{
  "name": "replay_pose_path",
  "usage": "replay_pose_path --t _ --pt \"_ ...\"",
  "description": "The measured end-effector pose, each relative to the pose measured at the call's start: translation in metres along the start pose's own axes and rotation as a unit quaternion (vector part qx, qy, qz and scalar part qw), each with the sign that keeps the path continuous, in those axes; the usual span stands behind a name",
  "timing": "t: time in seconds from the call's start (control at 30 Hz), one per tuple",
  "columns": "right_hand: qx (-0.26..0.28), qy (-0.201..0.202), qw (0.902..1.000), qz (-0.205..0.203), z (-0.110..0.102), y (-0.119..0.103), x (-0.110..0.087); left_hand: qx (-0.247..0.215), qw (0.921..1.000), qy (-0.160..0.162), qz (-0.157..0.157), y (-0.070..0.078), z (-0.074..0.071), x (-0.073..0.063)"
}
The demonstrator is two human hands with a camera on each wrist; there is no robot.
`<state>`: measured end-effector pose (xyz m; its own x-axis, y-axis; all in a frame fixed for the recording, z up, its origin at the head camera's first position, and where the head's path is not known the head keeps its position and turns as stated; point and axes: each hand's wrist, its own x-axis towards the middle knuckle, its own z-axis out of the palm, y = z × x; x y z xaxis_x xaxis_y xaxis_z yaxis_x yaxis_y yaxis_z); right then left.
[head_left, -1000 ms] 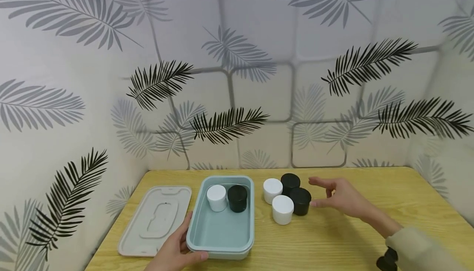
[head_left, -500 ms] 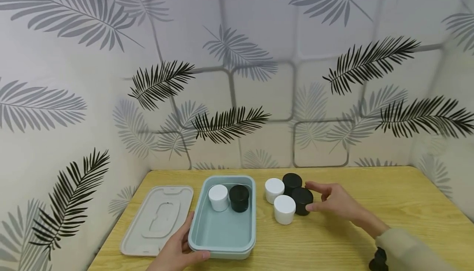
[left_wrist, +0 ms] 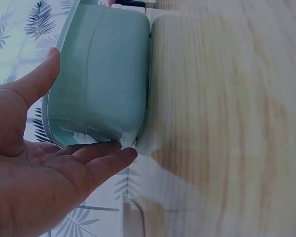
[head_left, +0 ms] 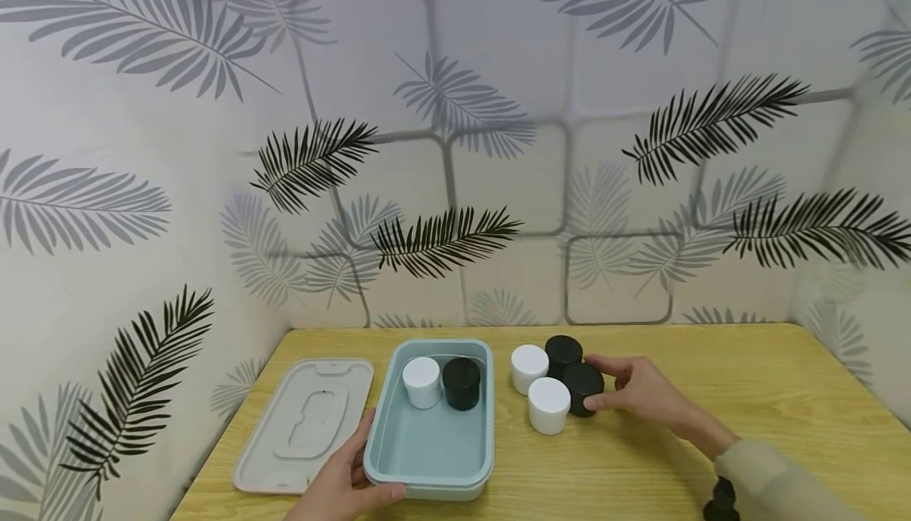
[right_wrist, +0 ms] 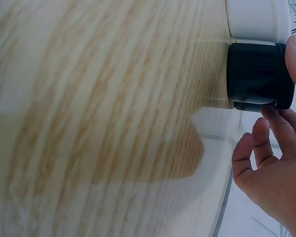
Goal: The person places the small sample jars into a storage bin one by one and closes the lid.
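With our right grip we pinched a round black jar between thumb and fingers on the yellow wood-grained surface. A second black jar and two round white jars stood beside it. Our left grip, fingers spread, touched the near left corner of a rectangular pale blue-green box holding one white jar and one black jar. Left of it lay a flat grey lid.

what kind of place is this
Probably a tabletop workspace indoors, set in a corner; which room, I can't tell. A wood-grain table meets a leaf-patterned backdrop at the back and left, and a light blue container with black and white jars suggests sorting or packing.
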<state>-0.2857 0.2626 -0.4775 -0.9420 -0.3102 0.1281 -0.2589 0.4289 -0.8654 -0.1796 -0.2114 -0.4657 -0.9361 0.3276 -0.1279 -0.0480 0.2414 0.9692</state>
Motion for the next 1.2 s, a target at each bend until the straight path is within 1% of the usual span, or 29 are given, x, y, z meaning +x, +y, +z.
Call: replay_pose_path --t 0.27,0.4,0.53,0.57,0.73,0.97,1.2 --pt "0.011 -0.002 0.9999 0.008 0.0004 -0.0011 -0.0007 -0.003 0.9998 -0.001 -0.018 0.0015 -0.0008 0.0028" --pt "0.013 -0.002 0.9999 0.008 0.0012 -0.0022 -0.0005 0.003 0.9999 -0.010 -0.006 -0.0049 -0.0040 0.0052" --pt "0.008 -0.002 0.9999 0.014 0.0023 -0.0025 -0.0002 0.000 0.9999 -0.014 0.004 -0.0047 -0.0034 0.0035" --pt "0.006 -0.001 0.9999 0.015 0.0025 -0.0024 -0.0001 -0.008 0.9999 -0.009 0.002 -0.0013 -0.0010 0.0015" --pt "0.001 0.004 0.9999 0.011 0.0034 -0.0010 0.0000 -0.012 0.9999 -0.011 -0.004 0.0036 0.0012 0.0005" --pt "-0.007 0.018 0.9997 0.016 0.0041 -0.0045 -0.0021 -0.001 0.9999 -0.003 -0.012 0.0011 -0.0002 0.0010" --pt "-0.021 0.028 0.9992 0.020 -0.0009 -0.0049 -0.0046 -0.006 0.9999 -0.005 -0.010 0.0023 -0.0001 0.0001"
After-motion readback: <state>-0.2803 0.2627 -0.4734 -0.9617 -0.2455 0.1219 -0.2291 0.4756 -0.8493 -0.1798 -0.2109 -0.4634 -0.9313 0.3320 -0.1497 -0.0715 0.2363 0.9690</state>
